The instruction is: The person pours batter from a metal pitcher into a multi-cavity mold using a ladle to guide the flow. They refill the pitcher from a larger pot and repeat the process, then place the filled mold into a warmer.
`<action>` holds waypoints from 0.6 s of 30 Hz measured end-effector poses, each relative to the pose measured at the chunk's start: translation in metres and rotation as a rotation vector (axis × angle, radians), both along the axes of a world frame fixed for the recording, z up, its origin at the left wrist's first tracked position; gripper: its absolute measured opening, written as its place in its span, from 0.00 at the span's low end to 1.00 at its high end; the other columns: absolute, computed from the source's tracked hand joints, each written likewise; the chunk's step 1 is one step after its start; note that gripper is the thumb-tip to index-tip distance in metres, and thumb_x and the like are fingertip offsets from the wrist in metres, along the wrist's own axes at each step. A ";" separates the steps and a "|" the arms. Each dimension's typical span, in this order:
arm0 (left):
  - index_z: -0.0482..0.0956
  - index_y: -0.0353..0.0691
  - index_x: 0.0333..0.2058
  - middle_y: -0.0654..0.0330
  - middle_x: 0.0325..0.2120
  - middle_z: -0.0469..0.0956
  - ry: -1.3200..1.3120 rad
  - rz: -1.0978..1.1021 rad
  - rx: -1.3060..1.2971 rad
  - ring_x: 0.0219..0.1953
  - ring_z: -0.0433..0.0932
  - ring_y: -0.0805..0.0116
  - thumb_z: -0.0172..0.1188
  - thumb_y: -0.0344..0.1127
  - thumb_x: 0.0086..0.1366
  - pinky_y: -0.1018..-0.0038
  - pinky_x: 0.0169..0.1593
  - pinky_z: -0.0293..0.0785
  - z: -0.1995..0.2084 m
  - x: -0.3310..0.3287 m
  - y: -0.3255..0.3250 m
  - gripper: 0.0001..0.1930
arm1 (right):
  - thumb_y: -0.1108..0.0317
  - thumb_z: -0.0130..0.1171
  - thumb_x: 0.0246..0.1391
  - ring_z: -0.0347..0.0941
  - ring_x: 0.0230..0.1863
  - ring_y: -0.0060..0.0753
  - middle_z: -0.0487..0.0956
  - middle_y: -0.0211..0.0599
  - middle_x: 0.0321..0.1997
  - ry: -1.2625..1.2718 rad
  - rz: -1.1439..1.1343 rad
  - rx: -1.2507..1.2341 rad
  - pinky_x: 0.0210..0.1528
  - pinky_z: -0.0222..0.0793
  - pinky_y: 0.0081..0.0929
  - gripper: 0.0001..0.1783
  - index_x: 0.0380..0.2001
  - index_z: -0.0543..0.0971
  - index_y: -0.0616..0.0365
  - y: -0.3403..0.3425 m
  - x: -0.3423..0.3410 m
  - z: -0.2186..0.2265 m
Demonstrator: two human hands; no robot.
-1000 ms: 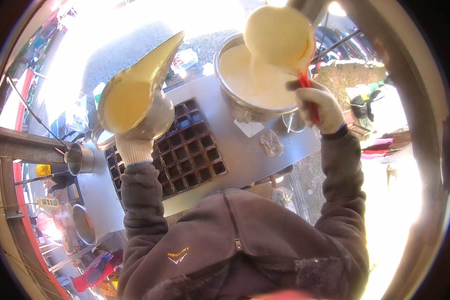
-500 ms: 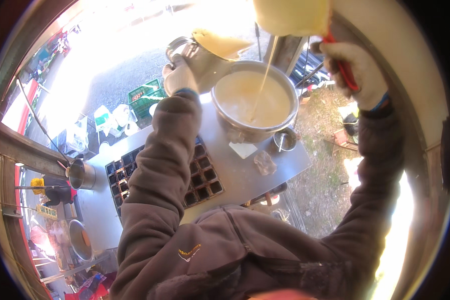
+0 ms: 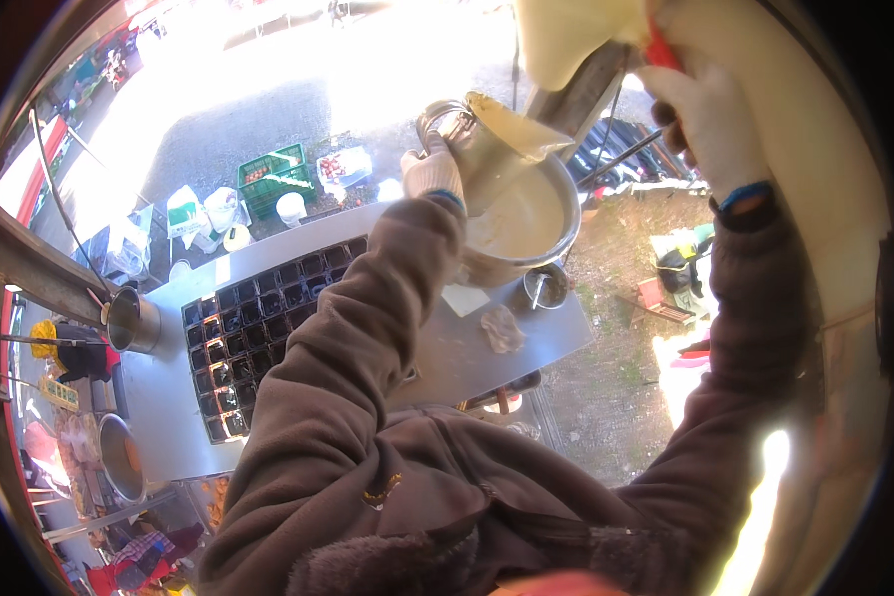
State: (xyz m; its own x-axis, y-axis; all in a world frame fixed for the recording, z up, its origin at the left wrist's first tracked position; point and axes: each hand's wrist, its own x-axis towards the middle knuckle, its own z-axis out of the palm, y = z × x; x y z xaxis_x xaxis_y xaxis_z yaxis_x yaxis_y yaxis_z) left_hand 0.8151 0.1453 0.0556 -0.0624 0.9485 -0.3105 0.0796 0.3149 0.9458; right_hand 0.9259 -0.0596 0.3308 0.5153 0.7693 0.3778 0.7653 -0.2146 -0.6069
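My left hand (image 3: 432, 175), in a white glove, grips a metal jug (image 3: 485, 171) whose lip is coated with pale batter. The jug hangs over the near-left side of a large metal pot (image 3: 569, 223), covering part of it. Pale liquid batter (image 3: 521, 221) fills the pot. Held high at the upper right is a pale yellow vessel (image 3: 574, 38), cut off by the frame's top. My right hand (image 3: 707, 124), also gloved, is closed around its red handle (image 3: 662, 50). My left sleeve hides part of a dark baking mould (image 3: 258, 323) with many square cups.
On the metal table (image 3: 556, 343) are a small cup with a utensil (image 3: 546, 286), a crumpled clear bag (image 3: 504, 330) and a metal canister (image 3: 133, 320). Another metal pot (image 3: 121, 457) stands at the left. Green crates (image 3: 271, 179) sit on the ground beyond. A post (image 3: 588, 94) rises behind the large pot.
My left hand has carried the jug to the right, over the pot. The vessel in my right hand is tilted differently, and the thin stream falling from it is no longer visible.
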 end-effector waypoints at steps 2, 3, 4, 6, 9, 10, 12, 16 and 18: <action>0.71 0.34 0.75 0.35 0.67 0.80 0.014 -0.003 -0.038 0.71 0.80 0.40 0.57 0.62 0.82 0.56 0.75 0.73 0.008 -0.006 -0.007 0.39 | 0.57 0.66 0.69 0.70 0.21 0.14 0.79 0.24 0.27 -0.006 0.083 0.100 0.22 0.64 0.16 0.16 0.50 0.86 0.57 0.007 0.003 -0.009; 0.71 0.34 0.75 0.35 0.68 0.80 0.005 -0.004 -0.043 0.71 0.80 0.40 0.57 0.62 0.82 0.56 0.75 0.73 0.012 -0.009 -0.008 0.39 | 0.57 0.66 0.69 0.71 0.23 0.13 0.79 0.25 0.27 -0.006 0.121 0.157 0.23 0.64 0.16 0.17 0.51 0.87 0.57 0.012 0.007 -0.013; 0.72 0.34 0.75 0.36 0.68 0.80 -0.002 -0.005 -0.046 0.71 0.80 0.40 0.58 0.62 0.82 0.56 0.75 0.73 0.016 -0.011 -0.010 0.39 | 0.57 0.66 0.70 0.72 0.25 0.15 0.80 0.27 0.28 -0.032 0.105 0.114 0.26 0.67 0.19 0.18 0.53 0.86 0.58 0.014 0.014 -0.014; 0.72 0.35 0.75 0.36 0.68 0.80 -0.020 -0.007 -0.043 0.71 0.79 0.40 0.59 0.61 0.81 0.56 0.75 0.72 0.020 -0.015 -0.012 0.39 | 0.56 0.67 0.70 0.76 0.30 0.19 0.82 0.31 0.30 -0.083 0.074 0.029 0.31 0.74 0.25 0.21 0.56 0.86 0.60 0.019 0.028 -0.015; 0.72 0.36 0.75 0.37 0.68 0.80 -0.034 -0.001 -0.035 0.71 0.80 0.40 0.61 0.61 0.80 0.56 0.75 0.73 0.020 -0.019 -0.014 0.39 | 0.54 0.67 0.70 0.85 0.37 0.38 0.87 0.44 0.36 -0.476 0.072 0.115 0.41 0.81 0.40 0.23 0.58 0.84 0.59 0.022 0.041 -0.016; 0.72 0.36 0.75 0.37 0.68 0.81 -0.028 0.008 -0.037 0.70 0.80 0.40 0.62 0.60 0.80 0.56 0.75 0.73 0.019 -0.021 -0.014 0.39 | 0.53 0.67 0.70 0.86 0.40 0.45 0.88 0.48 0.39 -0.534 0.031 0.096 0.45 0.81 0.44 0.24 0.59 0.84 0.58 0.022 0.042 -0.016; 0.73 0.37 0.75 0.37 0.67 0.81 -0.028 0.024 -0.041 0.70 0.81 0.40 0.63 0.60 0.79 0.56 0.75 0.74 0.015 -0.025 -0.014 0.39 | 0.51 0.67 0.70 0.87 0.45 0.60 0.89 0.55 0.44 -0.660 -0.046 0.057 0.52 0.81 0.51 0.25 0.60 0.84 0.56 0.021 0.041 -0.018; 0.74 0.38 0.74 0.38 0.65 0.83 -0.024 0.053 -0.051 0.67 0.83 0.41 0.65 0.60 0.78 0.55 0.73 0.75 0.010 -0.034 -0.014 0.38 | 0.49 0.65 0.70 0.86 0.50 0.66 0.89 0.55 0.47 -0.817 -0.138 -0.005 0.52 0.82 0.54 0.23 0.60 0.85 0.50 0.021 0.031 -0.021; 0.75 0.38 0.74 0.39 0.65 0.83 -0.011 0.065 -0.051 0.67 0.83 0.41 0.66 0.60 0.77 0.55 0.73 0.76 0.011 -0.037 -0.015 0.38 | 0.48 0.64 0.71 0.87 0.50 0.66 0.90 0.53 0.47 -0.848 -0.175 -0.041 0.52 0.82 0.55 0.23 0.59 0.85 0.49 0.021 0.031 -0.020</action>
State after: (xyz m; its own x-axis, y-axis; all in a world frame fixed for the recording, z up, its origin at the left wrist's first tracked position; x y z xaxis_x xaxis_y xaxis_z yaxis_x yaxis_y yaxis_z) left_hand 0.7779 0.1307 0.0666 -0.1193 0.9256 -0.3592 0.0471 0.3666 0.9292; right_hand 0.9570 -0.0385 0.3108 0.1845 0.7267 0.6617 0.9097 -0.3812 0.1650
